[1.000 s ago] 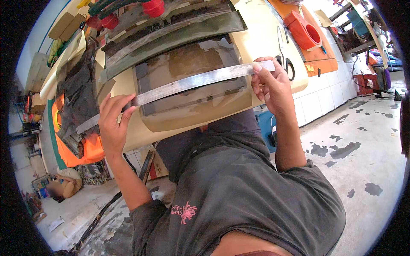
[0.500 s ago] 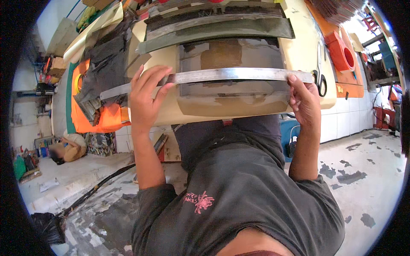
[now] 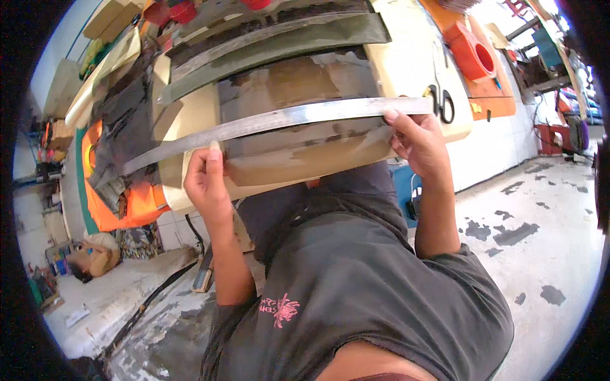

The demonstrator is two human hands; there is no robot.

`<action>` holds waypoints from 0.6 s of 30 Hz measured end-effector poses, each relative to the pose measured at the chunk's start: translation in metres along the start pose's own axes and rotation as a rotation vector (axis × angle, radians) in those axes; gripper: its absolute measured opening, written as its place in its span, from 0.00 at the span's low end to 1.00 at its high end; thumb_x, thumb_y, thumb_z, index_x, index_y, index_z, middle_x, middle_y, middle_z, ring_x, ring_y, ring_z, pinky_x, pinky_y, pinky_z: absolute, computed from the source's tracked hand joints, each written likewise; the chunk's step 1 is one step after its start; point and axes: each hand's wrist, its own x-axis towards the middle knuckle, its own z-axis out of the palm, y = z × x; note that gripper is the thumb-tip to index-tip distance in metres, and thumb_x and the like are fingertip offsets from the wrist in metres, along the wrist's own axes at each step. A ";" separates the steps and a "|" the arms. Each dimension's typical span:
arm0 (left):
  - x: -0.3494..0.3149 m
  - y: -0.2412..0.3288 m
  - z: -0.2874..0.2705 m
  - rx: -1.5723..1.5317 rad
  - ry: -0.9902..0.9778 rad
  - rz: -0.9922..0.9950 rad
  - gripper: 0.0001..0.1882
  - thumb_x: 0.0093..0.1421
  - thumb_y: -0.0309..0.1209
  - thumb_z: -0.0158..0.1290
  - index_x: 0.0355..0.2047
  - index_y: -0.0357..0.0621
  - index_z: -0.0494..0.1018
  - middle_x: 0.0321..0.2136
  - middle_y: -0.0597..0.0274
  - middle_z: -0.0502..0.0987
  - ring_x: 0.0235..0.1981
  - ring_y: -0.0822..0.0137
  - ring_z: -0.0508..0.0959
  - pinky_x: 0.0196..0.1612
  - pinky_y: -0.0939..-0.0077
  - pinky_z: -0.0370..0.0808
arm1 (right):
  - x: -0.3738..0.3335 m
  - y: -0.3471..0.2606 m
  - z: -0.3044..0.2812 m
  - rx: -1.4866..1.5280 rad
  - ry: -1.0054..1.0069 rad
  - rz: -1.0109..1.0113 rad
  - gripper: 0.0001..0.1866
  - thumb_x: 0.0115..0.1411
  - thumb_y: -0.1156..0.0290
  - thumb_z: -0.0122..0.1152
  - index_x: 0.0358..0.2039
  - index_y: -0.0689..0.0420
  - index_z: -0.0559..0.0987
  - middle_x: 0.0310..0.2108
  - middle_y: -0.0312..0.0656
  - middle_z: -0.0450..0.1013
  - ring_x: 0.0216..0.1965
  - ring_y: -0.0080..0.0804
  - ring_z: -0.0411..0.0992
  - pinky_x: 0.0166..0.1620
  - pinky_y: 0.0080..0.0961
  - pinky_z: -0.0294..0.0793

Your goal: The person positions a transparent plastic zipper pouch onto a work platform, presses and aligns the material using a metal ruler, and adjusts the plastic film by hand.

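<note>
A long metal ruler stretches from side to side over a dark, brown-smeared rectangular sheet on the table. My left hand pinches the ruler's lower edge left of the sheet, thumb on top and fingers curled beneath. Near the ruler's right end, my right hand grips it the same way, thumb lying on the metal. The ruler's left end reaches past my left hand over dark sheet scraps. Whether the ruler touches the sheet I cannot tell.
Black-handled scissors lie just beyond the ruler's right end. Dark green strips lie across the far side of the table. An orange-red holder stands at the right, orange cloth at the left. A person is on the floor far left.
My left hand has gone from spread fingers over the ruler to pinching its lower edge. The view has turned, so the table appears shifted left and tilted. My right hand keeps its grip.
</note>
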 end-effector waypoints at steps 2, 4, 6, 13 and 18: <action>0.001 -0.001 0.004 -0.011 0.040 -0.030 0.12 0.67 0.33 0.56 0.27 0.43 0.72 0.23 0.75 0.66 0.26 0.82 0.62 0.30 0.84 0.60 | 0.000 0.002 -0.002 -0.006 -0.003 0.003 0.16 0.59 0.61 0.72 0.35 0.61 0.79 0.19 0.29 0.68 0.16 0.14 0.63 0.18 0.15 0.55; 0.004 -0.005 0.003 -0.012 0.026 -0.031 0.12 0.67 0.33 0.57 0.26 0.44 0.72 0.22 0.76 0.66 0.25 0.82 0.62 0.29 0.84 0.59 | 0.000 0.004 -0.004 0.032 -0.024 -0.012 0.16 0.60 0.60 0.71 0.33 0.61 0.79 0.19 0.29 0.68 0.16 0.14 0.62 0.18 0.15 0.54; 0.004 -0.005 0.005 -0.004 0.017 -0.031 0.12 0.67 0.33 0.57 0.26 0.44 0.72 0.22 0.76 0.66 0.25 0.82 0.62 0.29 0.84 0.59 | -0.001 0.002 0.000 0.037 -0.002 -0.017 0.16 0.60 0.60 0.71 0.32 0.60 0.79 0.19 0.29 0.68 0.16 0.14 0.62 0.18 0.15 0.54; -0.001 -0.003 0.012 -0.083 0.081 -0.072 0.12 0.67 0.31 0.56 0.25 0.45 0.71 0.21 0.77 0.66 0.23 0.82 0.62 0.28 0.84 0.58 | 0.006 0.003 -0.003 -0.006 -0.008 -0.047 0.19 0.61 0.56 0.69 0.25 0.58 0.77 0.15 0.29 0.67 0.14 0.15 0.59 0.18 0.17 0.50; -0.001 -0.005 0.015 -0.152 0.093 -0.079 0.12 0.68 0.30 0.55 0.25 0.45 0.71 0.22 0.77 0.66 0.23 0.82 0.62 0.27 0.83 0.57 | 0.005 0.003 0.002 -0.025 0.045 -0.055 0.19 0.62 0.55 0.68 0.25 0.58 0.77 0.16 0.29 0.67 0.15 0.16 0.59 0.18 0.17 0.52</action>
